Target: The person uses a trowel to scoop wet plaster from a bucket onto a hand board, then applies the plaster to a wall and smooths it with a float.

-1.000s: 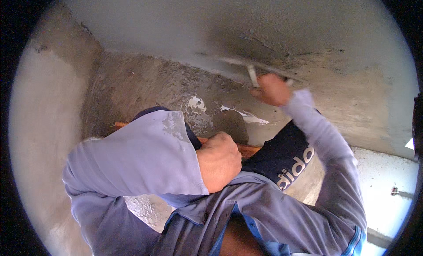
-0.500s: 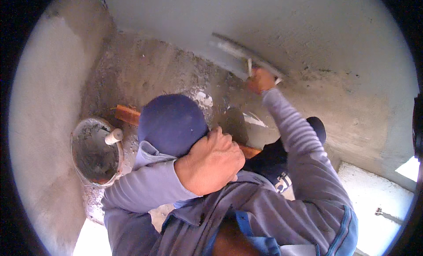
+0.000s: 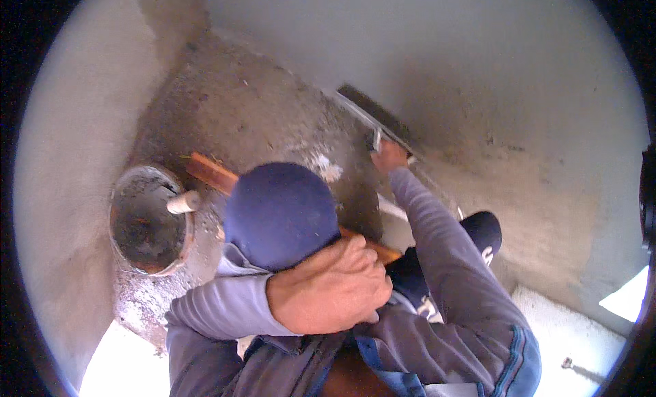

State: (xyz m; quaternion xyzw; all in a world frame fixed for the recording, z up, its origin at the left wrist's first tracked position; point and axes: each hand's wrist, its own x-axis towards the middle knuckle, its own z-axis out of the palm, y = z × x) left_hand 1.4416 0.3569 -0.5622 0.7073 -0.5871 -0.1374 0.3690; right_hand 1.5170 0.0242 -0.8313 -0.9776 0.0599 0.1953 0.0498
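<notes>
My right hand (image 3: 389, 152) grips the handle of a long steel finishing trowel (image 3: 369, 113), held against the grey plastered wall (image 3: 478, 69) along its lower part. Below and to the left, my left hand (image 3: 324, 288) is curled, resting against my dark blue rounded knee (image 3: 277, 206); what its fingers hold, if anything, is hidden. Left of the knee stands a bucket (image 3: 116, 219) with grey mix inside and a pale cylindrical tool handle (image 3: 183, 203) over its rim.
An orange-brown wooden board (image 3: 212, 171) lies behind my knee on the rough, splattered surface (image 3: 253, 110). A pale rendered wall (image 3: 68, 158) rises at the left. A white block or slab (image 3: 567, 329) is at the lower right.
My right hand and trowel first moved up and left, then lower along the wall. The bucket and blue knee have come into view as my left forearm dropped and the view shifted.
</notes>
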